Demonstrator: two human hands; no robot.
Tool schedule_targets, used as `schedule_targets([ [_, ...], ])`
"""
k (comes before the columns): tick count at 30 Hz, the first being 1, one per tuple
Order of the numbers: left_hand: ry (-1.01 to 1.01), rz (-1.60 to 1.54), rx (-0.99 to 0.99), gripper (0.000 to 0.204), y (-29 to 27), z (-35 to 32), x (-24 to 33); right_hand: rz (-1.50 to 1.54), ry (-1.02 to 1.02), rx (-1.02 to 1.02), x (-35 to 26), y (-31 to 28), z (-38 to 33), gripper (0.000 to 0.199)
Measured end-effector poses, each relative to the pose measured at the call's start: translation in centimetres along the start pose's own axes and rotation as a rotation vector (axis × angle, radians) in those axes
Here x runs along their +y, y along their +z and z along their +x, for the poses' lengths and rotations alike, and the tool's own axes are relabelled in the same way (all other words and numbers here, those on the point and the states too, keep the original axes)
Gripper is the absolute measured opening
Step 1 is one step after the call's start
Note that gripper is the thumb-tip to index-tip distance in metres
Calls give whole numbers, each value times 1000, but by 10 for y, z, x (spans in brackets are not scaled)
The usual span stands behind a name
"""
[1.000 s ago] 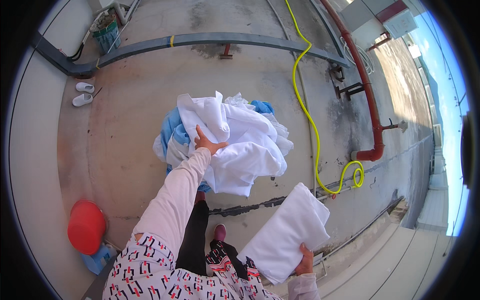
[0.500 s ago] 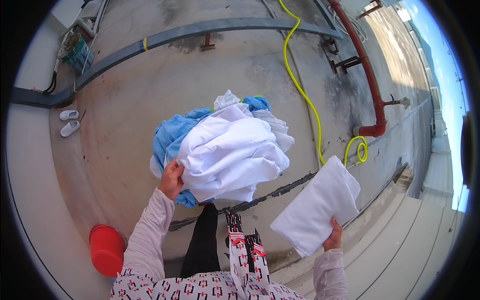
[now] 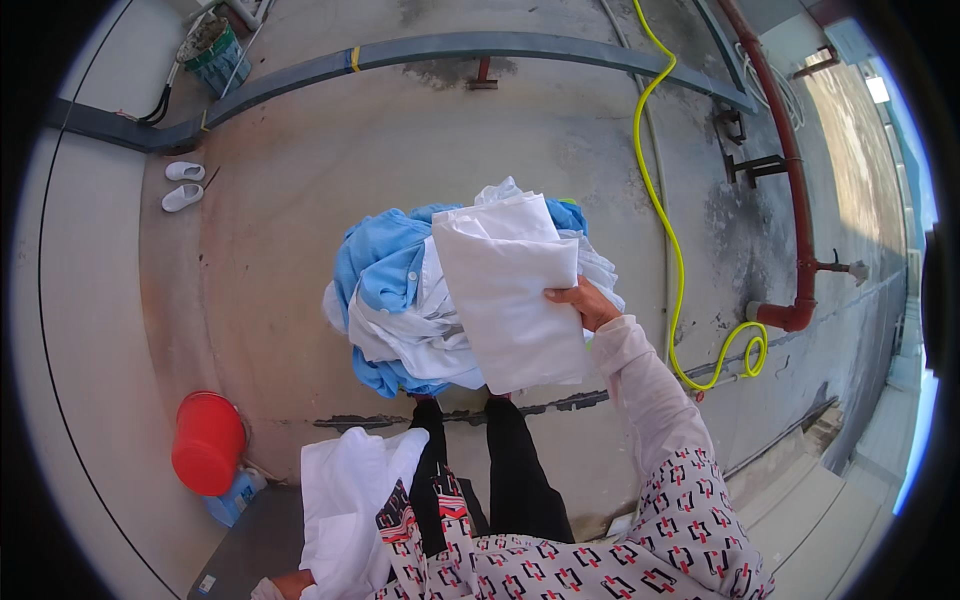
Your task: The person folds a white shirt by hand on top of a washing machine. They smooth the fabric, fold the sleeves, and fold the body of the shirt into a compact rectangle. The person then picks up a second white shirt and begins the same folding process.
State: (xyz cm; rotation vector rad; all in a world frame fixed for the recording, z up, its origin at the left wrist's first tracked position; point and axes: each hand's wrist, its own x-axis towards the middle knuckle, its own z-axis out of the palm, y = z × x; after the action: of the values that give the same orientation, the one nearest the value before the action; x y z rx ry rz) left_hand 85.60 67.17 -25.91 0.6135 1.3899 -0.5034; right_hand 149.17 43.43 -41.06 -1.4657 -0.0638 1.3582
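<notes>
My right hand [image 3: 590, 302] grips the right edge of a folded white cloth [image 3: 510, 310], its thumb on top. The cloth is held over a heap of laundry and hides part of it. In the heap lie light blue garments [image 3: 385, 260], one with buttons, and crumpled white garments [image 3: 415, 325]. Down at the lower left, my left hand [image 3: 293, 583] is closed on a loosely bunched white cloth [image 3: 345, 490]. That cloth hangs beside my legs, and some of the left fingers are hidden at the picture's edge.
A red bucket [image 3: 208, 443] and a blue container [image 3: 236, 497] stand at the left. White shoes [image 3: 183, 197] lie by the wall. A yellow hose [image 3: 657, 200] runs along the floor near a red-brown pipe [image 3: 798, 220]. A grey beam [image 3: 420, 47] crosses the far side.
My right hand has brought the folded cloth leftward over the heap. The left hand has pulled the top white cloth off the heap, down to the lower left. The view has shifted.
</notes>
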Motion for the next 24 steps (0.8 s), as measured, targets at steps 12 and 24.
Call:
schedule_targets([
  [12,109,-336,52,33,71,-84,-162,-1255,-531,277,95,38,60,77],
  [24,926,-619,455,34,44,-296,-321,-1002,-222,-1212,141,387,-198,43],
])
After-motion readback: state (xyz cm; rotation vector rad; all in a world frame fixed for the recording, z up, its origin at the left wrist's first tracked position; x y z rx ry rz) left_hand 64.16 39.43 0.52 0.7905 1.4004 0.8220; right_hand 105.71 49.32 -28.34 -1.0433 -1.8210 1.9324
